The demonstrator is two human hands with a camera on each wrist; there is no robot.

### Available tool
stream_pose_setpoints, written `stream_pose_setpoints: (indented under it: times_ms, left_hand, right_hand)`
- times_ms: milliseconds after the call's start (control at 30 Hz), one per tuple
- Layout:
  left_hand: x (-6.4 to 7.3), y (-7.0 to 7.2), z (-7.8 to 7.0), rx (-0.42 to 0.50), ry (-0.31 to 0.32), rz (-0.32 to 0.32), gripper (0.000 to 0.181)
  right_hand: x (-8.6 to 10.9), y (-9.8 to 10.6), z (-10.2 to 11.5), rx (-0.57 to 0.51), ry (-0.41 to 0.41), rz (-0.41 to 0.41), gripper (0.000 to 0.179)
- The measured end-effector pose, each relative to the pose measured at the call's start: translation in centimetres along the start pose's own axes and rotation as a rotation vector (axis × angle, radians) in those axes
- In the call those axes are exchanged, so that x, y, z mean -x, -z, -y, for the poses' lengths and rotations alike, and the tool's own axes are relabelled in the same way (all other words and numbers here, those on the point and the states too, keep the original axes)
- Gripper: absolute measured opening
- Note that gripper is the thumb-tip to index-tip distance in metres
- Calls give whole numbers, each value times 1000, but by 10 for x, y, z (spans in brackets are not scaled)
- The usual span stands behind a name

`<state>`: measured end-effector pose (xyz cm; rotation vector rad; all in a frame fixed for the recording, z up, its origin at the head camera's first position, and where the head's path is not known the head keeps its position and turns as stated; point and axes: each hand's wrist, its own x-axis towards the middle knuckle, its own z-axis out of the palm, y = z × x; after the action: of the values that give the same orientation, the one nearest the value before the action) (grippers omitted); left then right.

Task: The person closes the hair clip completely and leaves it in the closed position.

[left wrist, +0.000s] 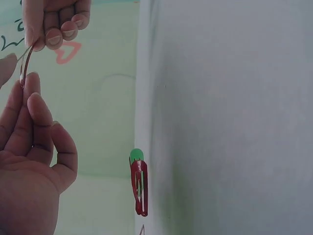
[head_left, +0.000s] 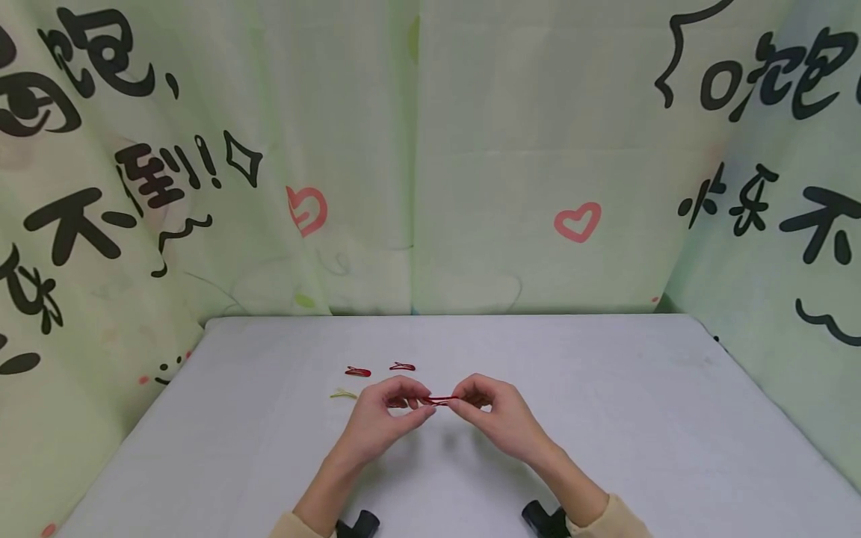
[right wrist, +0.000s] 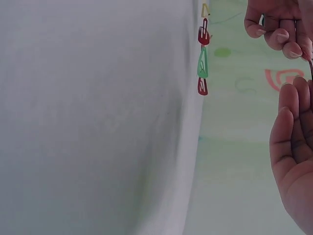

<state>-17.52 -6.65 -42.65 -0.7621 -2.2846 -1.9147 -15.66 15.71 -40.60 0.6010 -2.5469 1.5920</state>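
Observation:
A slim red snap hair clip (head_left: 439,400) is held level above the white table. My left hand (head_left: 385,420) pinches one end between thumb and fingers, and my right hand (head_left: 503,420) pinches the other end. In the left wrist view the held clip (left wrist: 27,66) looks curved, with its thin strips spread apart. Beyond the hands lie a red clip (head_left: 358,371), another red clip (head_left: 402,367) and a yellow clip (head_left: 344,394), partly behind the left hand. A green clip (right wrist: 203,63) shows among them in the right wrist view.
The white-covered table (head_left: 605,403) spreads around both hands. A pale green curtain (head_left: 484,164) with dark lettering and pink hearts hangs behind it and on both sides. Black wrist mounts (head_left: 363,524) sit by the sleeves.

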Motion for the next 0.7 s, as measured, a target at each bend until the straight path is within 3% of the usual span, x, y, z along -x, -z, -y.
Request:
stream_pose_setpoints:
  times_ms: [433,700]
  left_hand:
    - [0,-13,1,-7,8,-84,6]
    - [-1,-17,-2,-94,48,-130,3]
  right_hand:
    - [1,-2,-1,54,35,-70,7]
    - [0,-3,-2,71,29,-87,7]
